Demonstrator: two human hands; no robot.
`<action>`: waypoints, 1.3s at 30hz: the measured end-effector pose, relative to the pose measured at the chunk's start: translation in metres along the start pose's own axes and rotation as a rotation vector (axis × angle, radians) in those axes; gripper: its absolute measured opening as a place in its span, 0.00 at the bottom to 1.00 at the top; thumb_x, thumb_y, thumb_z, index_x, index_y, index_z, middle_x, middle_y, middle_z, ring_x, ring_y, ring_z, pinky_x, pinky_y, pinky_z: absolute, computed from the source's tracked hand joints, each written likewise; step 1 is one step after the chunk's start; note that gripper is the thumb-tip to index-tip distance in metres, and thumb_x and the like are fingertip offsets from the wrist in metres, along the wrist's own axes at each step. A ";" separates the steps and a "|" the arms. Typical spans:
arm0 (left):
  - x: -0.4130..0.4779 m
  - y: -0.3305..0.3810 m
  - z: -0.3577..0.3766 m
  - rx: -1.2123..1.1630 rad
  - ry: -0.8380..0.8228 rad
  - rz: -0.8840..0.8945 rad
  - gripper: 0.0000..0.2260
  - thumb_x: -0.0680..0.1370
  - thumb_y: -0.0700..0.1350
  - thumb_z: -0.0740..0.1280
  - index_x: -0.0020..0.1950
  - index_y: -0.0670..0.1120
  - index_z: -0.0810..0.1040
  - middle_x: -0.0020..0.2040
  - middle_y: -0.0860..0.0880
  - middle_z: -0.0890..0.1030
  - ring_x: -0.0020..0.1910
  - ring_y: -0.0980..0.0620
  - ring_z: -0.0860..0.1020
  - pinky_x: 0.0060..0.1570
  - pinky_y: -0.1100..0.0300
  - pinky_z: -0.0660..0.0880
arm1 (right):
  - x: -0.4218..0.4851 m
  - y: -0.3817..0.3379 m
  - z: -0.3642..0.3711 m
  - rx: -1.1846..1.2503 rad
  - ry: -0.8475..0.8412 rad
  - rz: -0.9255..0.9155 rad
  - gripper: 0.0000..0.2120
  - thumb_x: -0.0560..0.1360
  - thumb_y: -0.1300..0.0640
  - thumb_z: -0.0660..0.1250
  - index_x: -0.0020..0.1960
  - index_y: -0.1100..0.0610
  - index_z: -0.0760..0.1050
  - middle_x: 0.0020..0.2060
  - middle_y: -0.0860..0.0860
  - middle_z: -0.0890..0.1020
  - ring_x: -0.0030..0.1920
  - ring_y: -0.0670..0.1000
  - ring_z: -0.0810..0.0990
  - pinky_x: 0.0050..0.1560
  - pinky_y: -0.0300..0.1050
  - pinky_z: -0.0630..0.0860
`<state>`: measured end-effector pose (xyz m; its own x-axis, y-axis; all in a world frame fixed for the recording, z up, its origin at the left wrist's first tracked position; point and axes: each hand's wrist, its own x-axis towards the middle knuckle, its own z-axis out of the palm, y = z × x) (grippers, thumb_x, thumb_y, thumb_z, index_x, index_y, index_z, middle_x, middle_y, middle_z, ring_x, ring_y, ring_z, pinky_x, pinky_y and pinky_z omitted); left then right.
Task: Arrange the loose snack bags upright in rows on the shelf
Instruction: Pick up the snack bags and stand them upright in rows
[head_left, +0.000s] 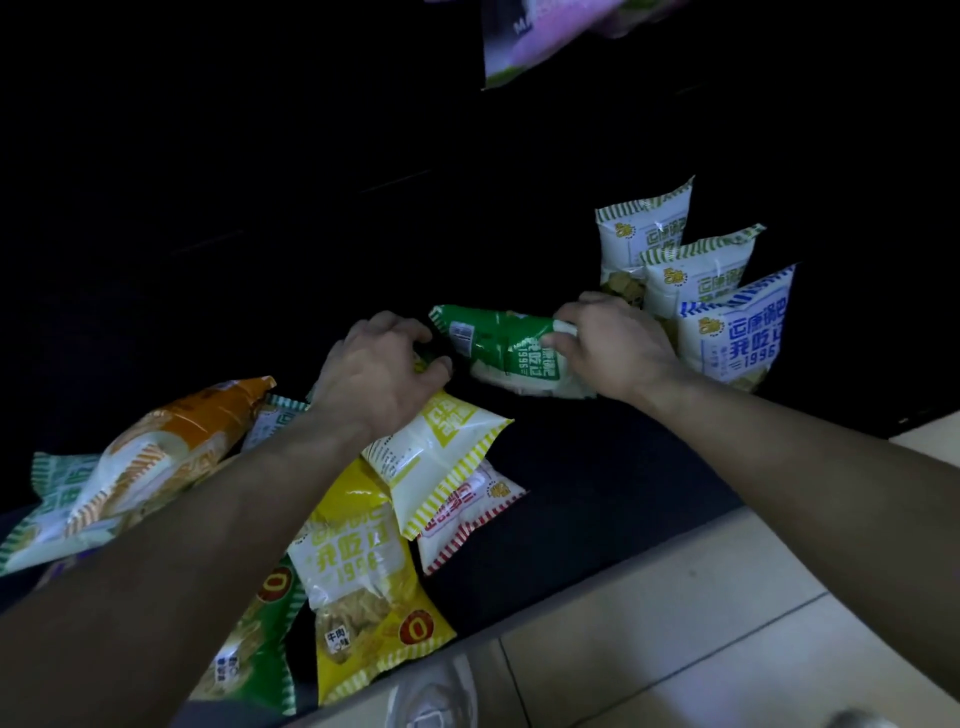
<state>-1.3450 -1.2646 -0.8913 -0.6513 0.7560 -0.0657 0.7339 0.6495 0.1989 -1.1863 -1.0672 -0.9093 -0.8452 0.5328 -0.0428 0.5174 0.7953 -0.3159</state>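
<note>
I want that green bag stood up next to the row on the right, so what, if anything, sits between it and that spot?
Nothing visible. The green bag, gripped by the right hand, lies just left of the upright bags; only bare dark shelf shows around them. The loose pile lies under the left hand, away from that path.

Pale tiled floor (727, 623) with dark grout lines runs along the lower right.

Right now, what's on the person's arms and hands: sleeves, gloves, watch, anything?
Nothing worn that shows. Both forearms are bare up to the frame edge, with no sleeve cuffs in view. The left hand and right hand are ungloved, with no visible watch, rings, bands or markings. Lighting is dim, so fine detail is hard to tell.
</note>
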 end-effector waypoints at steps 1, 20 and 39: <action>-0.001 0.002 -0.001 0.000 0.001 -0.001 0.25 0.77 0.62 0.62 0.68 0.51 0.74 0.65 0.48 0.74 0.66 0.44 0.70 0.64 0.49 0.69 | -0.005 0.004 -0.005 -0.018 -0.025 0.023 0.20 0.81 0.43 0.61 0.66 0.55 0.76 0.57 0.54 0.80 0.58 0.58 0.79 0.47 0.48 0.74; -0.009 0.026 -0.006 -0.021 0.030 0.095 0.33 0.73 0.61 0.69 0.74 0.50 0.65 0.68 0.47 0.73 0.68 0.44 0.69 0.66 0.48 0.68 | -0.038 0.009 -0.011 -0.075 -0.194 0.042 0.32 0.70 0.39 0.74 0.70 0.43 0.68 0.56 0.50 0.80 0.56 0.53 0.78 0.44 0.45 0.68; -0.026 0.122 -0.006 -0.008 0.100 0.314 0.31 0.68 0.65 0.72 0.67 0.56 0.73 0.59 0.53 0.79 0.56 0.50 0.79 0.50 0.52 0.77 | -0.090 0.050 -0.089 0.165 0.038 0.328 0.37 0.74 0.27 0.56 0.62 0.59 0.73 0.50 0.56 0.82 0.50 0.56 0.83 0.48 0.52 0.80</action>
<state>-1.2399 -1.2053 -0.8594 -0.4093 0.9073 0.0959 0.9005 0.3849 0.2022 -1.0724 -1.0497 -0.8371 -0.6308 0.7646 -0.1325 0.7285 0.5247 -0.4403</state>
